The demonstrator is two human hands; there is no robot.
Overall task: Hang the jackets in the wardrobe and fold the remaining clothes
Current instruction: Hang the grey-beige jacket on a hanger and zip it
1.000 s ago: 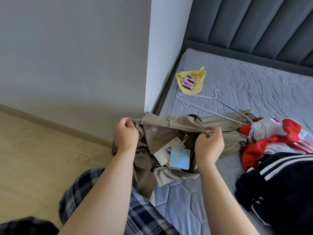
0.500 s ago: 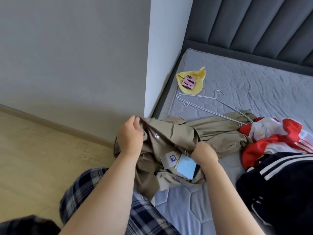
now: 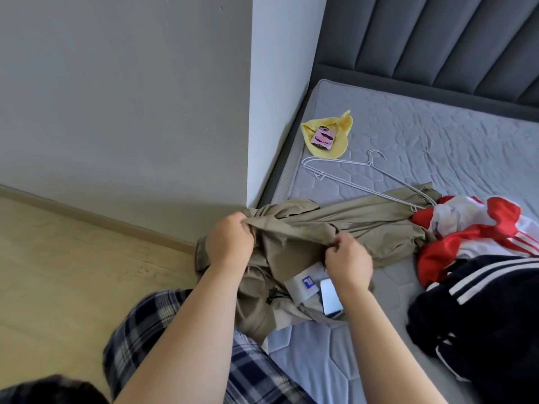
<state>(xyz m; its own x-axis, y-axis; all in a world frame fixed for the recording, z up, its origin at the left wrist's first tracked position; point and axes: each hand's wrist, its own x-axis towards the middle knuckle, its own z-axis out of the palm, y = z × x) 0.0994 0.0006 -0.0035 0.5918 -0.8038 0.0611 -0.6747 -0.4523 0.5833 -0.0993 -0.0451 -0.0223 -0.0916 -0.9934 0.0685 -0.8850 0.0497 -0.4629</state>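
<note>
At the near left corner of the bed, the fingers (image 3: 242, 225) of the left hand (image 3: 230, 242) were curled tightly round a bunched edge of the khaki jacket (image 3: 358, 220). The fingers (image 3: 335, 246) of the right hand (image 3: 348, 262) pinched the same edge a little farther right, so that the cloth ran taut between the two hands. The jacket lay crumpled on the grey mattress (image 3: 437, 135), its lower part hanging over the bed's edge. A white tag (image 3: 303, 285) with a blue mark and a pale card (image 3: 331, 297) showed just below the right hand. A wire hanger (image 3: 371, 164) lay on the mattress, one end resting on the far sleeve. Beside that sleeve lay a red-and-white garment (image 3: 472, 228), touching a dark striped garment (image 3: 481, 301) nearer the viewer. Farther off, near the wall (image 3: 277, 97), a phone (image 3: 323, 137) in a pink case rested on a yellow cloth (image 3: 342, 128). Plaid trousers (image 3: 137, 339) stood over the wooden floor (image 3: 58, 258).
</note>
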